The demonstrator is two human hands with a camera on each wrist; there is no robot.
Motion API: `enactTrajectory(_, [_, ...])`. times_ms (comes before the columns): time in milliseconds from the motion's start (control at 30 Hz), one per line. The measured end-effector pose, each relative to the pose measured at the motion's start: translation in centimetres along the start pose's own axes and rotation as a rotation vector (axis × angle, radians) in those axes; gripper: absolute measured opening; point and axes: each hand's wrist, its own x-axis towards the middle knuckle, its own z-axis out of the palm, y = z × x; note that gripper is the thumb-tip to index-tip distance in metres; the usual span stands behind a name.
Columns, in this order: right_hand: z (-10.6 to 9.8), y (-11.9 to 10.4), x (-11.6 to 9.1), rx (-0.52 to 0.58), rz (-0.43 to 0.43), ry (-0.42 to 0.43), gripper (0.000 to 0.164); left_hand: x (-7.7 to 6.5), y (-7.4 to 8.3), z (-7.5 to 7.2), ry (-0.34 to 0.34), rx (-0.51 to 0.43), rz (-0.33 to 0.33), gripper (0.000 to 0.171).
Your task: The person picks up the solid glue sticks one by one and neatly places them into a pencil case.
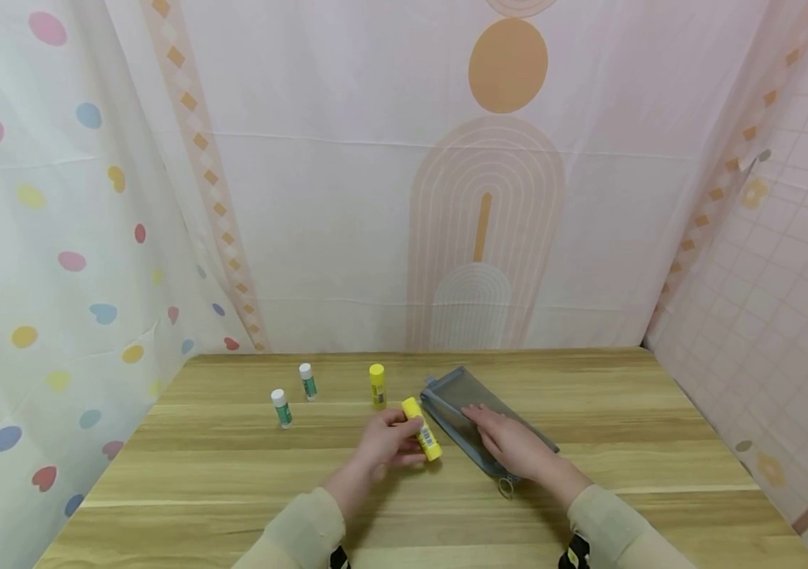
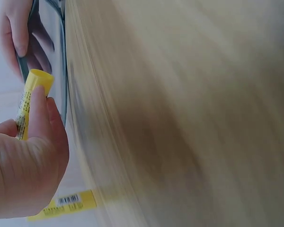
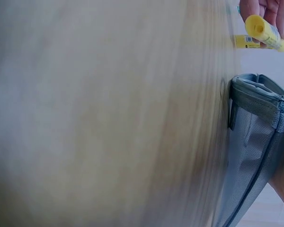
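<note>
Head view | lower centre: my left hand (image 1: 390, 439) pinches the yellow glue stick (image 1: 428, 441), likely light, stiff; hold mid-barrel | right hand (image 1: 518, 449) over mesh pouch (image 1: 455, 395), pinching? can't tell

Yellow tube (image 1: 421, 429), tilted, beside grey mesh pouch (image 1: 457, 412)

Behind the wooden table (image 1: 198, 490) hangs an arch-printed cloth (image 1: 340, 237). Left of the table, a spotted cloth (image 1: 91, 213); right, a checked cloth (image 1: 788, 316).
</note>
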Motion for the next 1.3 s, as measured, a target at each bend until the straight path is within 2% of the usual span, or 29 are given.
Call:
enactTrajectory(300, [0.0,0.0,0.0,-0.006,-0.016,0.025,0.041,0.1,-0.3,1.6,-0.034,-0.024,-0.016,0.033])
enactTrajectory(833, [0.2,0.0,0.1,0.016,-0.006,0.019,0.039,0.2,-0.6,2.9,-0.005,-0.094,-0.08,0.028])
enactTrajectory(1300, [0.2,-0.1,0.1,0.028,-0.003,0.019,0.039,0.8,-0.7,4.3,0.014,-0.062,-0.11,0.03])
